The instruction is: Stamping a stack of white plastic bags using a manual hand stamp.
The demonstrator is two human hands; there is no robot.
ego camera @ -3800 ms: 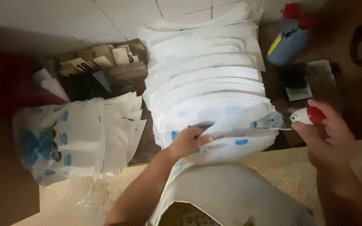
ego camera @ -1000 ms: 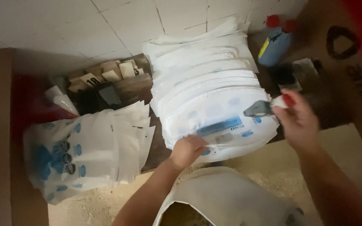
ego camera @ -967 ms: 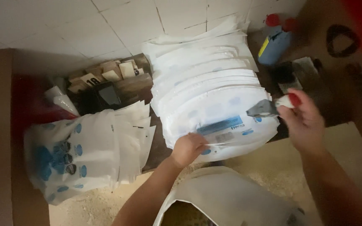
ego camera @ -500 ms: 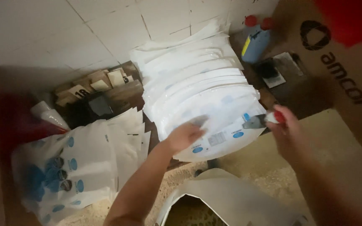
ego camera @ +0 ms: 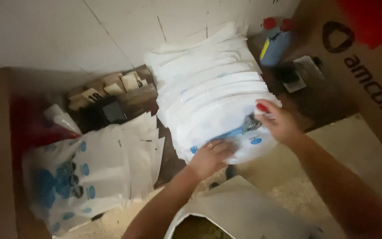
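A tall leaning stack of white plastic bags [ego camera: 208, 84] with blue dots stands against the tiled wall. My left hand [ego camera: 211, 157] presses down on the near edge of the front bag [ego camera: 226, 121]. My right hand [ego camera: 277, 124] grips a small tool with a red-and-white handle and a grey blade [ego camera: 252, 121], and the blade rests on the face of that front bag near its blue stripe.
A second pile of white bags with blue print [ego camera: 89, 170] lies at the left. Wooden number tags [ego camera: 107, 86] sit behind it. A blue bottle with red caps [ego camera: 276, 42] and a brown cardboard box [ego camera: 363, 66] are at the right. An open white sack [ego camera: 239, 212] is below.
My right hand has moved left, bringing the blade onto the front bag. My left hand has shifted to hold the bag's lower edge. The camera view has swung slightly.
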